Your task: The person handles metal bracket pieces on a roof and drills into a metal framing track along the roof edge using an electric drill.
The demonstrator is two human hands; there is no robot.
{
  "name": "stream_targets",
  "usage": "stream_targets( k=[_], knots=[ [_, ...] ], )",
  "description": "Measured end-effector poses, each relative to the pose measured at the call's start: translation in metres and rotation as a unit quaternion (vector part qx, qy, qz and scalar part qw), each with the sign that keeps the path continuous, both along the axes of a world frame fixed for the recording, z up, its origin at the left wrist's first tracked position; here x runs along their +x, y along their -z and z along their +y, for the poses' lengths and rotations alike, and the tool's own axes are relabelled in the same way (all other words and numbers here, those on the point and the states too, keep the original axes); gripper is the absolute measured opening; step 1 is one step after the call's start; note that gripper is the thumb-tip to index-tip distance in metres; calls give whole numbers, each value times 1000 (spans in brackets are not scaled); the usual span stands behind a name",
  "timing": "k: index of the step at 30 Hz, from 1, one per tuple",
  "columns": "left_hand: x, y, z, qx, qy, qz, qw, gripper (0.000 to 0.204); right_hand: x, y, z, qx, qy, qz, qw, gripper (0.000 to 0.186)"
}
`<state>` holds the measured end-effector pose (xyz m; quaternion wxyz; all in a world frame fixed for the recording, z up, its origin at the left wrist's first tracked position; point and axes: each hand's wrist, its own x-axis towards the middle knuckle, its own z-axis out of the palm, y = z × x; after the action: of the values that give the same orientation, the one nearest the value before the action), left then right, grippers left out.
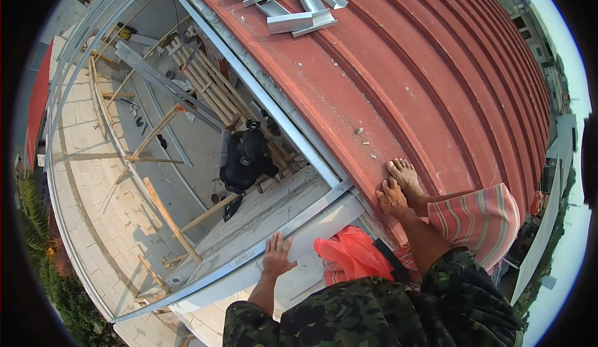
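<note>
My left hand [278,256] lies spread against a long metal channel [240,260] that runs along the wall top. Its fingers are apart and hold nothing. On the right, my right hand [392,199] rests on the red ribbed metal roof [430,116], fingers stretched out beside my bare foot [405,175]. A striped cloth [476,222] covers my leg on that side. Between my arms a red plastic bag [349,253] bulges up next to a dark strap [389,260]. Another metal channel [274,98] follows the roof's edge and meets the first at a corner.
Several short cut metal channel pieces [293,20] lie on the far roof. A deep open room drops away on the left. Inside, a person in dark clothes [246,160] crouches near stacked bamboo poles [212,82]. Wooden props [168,216] lean by the block wall [87,191].
</note>
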<state>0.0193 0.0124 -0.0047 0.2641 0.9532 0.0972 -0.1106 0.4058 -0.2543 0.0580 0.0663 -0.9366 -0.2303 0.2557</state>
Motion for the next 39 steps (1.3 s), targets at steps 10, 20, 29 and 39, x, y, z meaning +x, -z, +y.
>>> stream_targets(
  k=[10, 20, 29, 39],
  knots=[
    [-4, -10, 4, 7, -19, 55, 998, 106, 34, -71, 81, -199, -168, 109, 959, 47],
    [10, -13, 0, 4, 0, 45, 999, 107, 68, -8, 24, -153, -124, -121, 973, 60],
    [8, -20, -8, 57, -8, 140, 988, 113, 72, -326, 124, 168, -181, -25, 969, 43],
    [190, -40, -45, -160, -353, 28, 921, 105, 321, -255, -35, 311, 142, -86, 936, 57]
  ],
)
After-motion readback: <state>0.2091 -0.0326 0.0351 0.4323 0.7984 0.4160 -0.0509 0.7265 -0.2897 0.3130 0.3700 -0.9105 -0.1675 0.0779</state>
